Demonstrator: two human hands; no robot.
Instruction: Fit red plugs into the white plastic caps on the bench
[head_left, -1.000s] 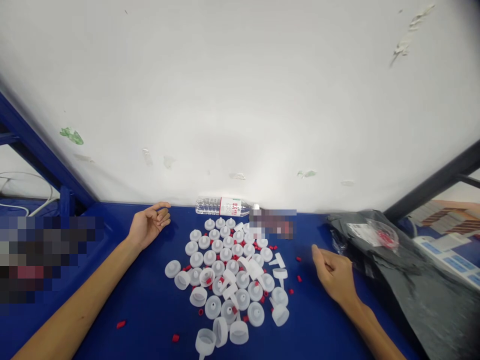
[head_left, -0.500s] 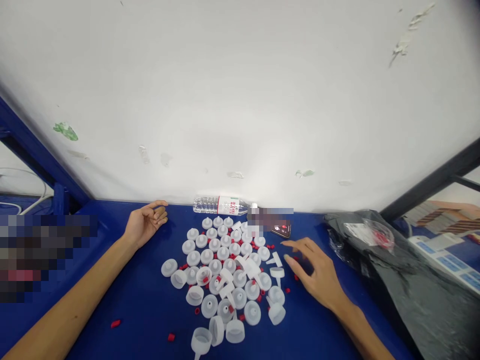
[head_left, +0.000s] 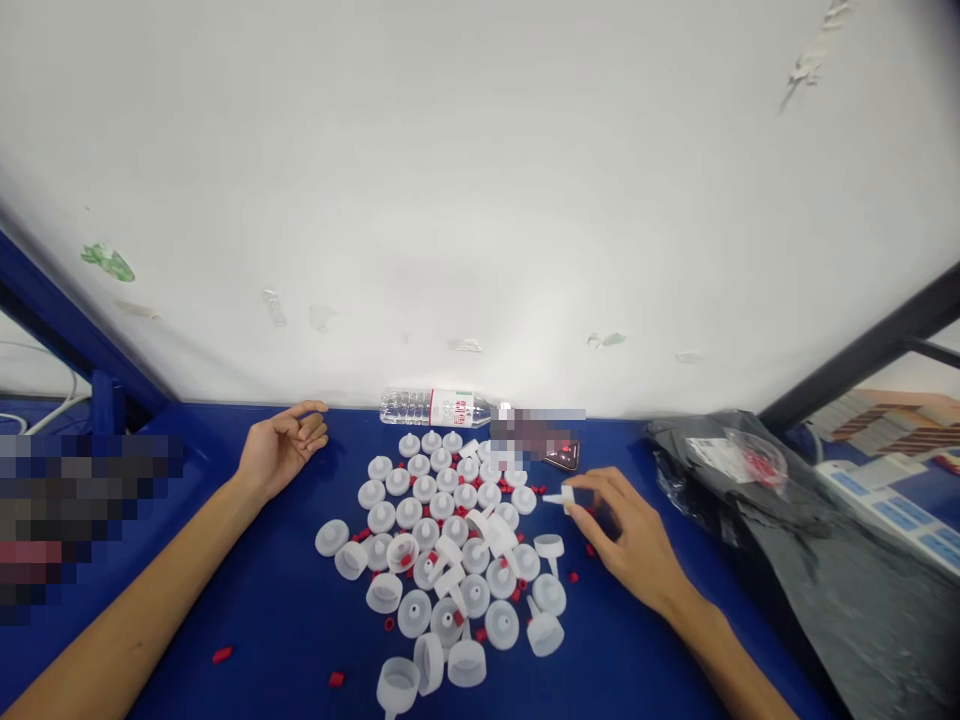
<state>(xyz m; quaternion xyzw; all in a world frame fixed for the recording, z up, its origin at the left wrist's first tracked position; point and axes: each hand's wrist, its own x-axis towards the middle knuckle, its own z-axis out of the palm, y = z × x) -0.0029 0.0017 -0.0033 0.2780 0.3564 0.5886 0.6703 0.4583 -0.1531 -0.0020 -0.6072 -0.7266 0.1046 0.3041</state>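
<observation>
My right hand (head_left: 630, 540) pinches a white plastic nozzle cap (head_left: 568, 498) between thumb and fingertips, its thin spout pointing left. Many similar white nozzle caps (head_left: 414, 614) are spread over the blue table to the left of this hand. Some stand spout up, others lie tipped on their sides. Small red tips (head_left: 481, 635) are scattered among them. My left hand (head_left: 277, 452) rests on the table at the left, apart from the caps. Its index finger is stretched out and the other fingers are loosely curled, with nothing seen in them.
A clear water bottle (head_left: 409, 408) lies along the white wall (head_left: 465, 200). Beside it is a phone (head_left: 562, 453), partly blurred out. A dark plastic bag (head_left: 810, 570) covers the right side. Two loose red tips (head_left: 222, 655) lie at the front left of the blue table (head_left: 270, 610).
My right hand has closed on a nozzle cap at the right edge of the spread and raised it slightly. The left hand keeps its pose. The view has shifted a little.
</observation>
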